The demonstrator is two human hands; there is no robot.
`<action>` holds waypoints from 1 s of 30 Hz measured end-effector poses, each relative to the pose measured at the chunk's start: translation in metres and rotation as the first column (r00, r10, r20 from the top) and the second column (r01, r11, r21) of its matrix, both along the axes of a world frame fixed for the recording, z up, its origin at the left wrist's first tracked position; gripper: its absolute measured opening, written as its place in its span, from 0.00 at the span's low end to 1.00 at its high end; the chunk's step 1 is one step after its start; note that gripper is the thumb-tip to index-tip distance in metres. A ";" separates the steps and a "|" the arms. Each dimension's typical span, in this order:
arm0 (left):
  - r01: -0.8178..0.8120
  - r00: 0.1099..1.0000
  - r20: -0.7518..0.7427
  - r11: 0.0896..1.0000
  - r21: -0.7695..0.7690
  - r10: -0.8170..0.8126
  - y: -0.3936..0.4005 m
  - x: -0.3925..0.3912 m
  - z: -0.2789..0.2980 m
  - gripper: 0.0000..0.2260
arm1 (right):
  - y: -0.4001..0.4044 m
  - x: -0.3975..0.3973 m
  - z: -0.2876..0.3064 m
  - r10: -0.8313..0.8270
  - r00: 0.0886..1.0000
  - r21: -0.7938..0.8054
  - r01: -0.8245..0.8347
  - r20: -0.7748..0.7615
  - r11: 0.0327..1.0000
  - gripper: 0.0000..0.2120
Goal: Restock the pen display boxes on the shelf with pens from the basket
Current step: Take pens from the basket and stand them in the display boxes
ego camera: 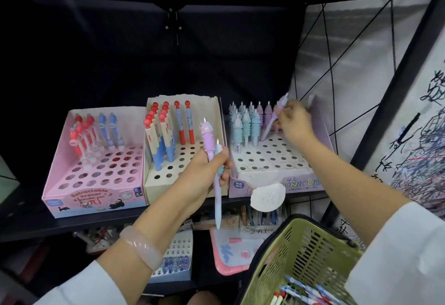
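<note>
Right hand pinching purple unicorn pen, tip entering hole of unicorn display box. Left hand gripping two unicorn pens before cream box. Basket holding pens lower right.

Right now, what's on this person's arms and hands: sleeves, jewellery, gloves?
Both hands are bare, no gloves. The left hand comes out of a white sleeve pushed back toward the elbow, with a pale pink translucent bangle on the wrist. The right hand also has a white sleeve, loose and wide, ending below the elbow. No watch or rings show.
</note>
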State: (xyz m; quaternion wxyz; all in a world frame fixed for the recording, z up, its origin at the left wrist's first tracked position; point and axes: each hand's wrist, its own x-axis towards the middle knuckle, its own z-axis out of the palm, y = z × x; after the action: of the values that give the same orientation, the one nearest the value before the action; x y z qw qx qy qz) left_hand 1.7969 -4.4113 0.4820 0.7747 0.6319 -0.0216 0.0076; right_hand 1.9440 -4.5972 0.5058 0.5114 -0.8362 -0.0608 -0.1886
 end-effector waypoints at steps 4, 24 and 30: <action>0.019 1.000 -0.001 1.000 0.005 -0.019 0.001 0.001 -0.004 0.04 | 0.009 0.010 0.001 0.048 0.997 -0.253 -0.032 0.058 0.967 0.07; -0.017 0.998 0.066 0.990 0.141 0.008 -0.004 -0.002 -0.002 0.08 | 0.076 -0.096 0.014 0.552 0.821 -0.085 -0.566 -0.143 0.820 0.05; 0.015 0.999 0.043 0.994 0.104 -0.020 -0.002 -0.005 0.000 0.03 | 0.070 -0.083 0.032 0.442 0.897 0.328 -0.421 0.011 0.846 0.05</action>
State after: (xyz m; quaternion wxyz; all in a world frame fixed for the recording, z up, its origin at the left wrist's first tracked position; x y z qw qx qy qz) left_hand 1.7924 -4.4130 0.4819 0.7401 0.6709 -0.0443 0.0135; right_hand 1.8607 -4.5277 0.5380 0.6717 -0.7119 -0.1990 -0.0488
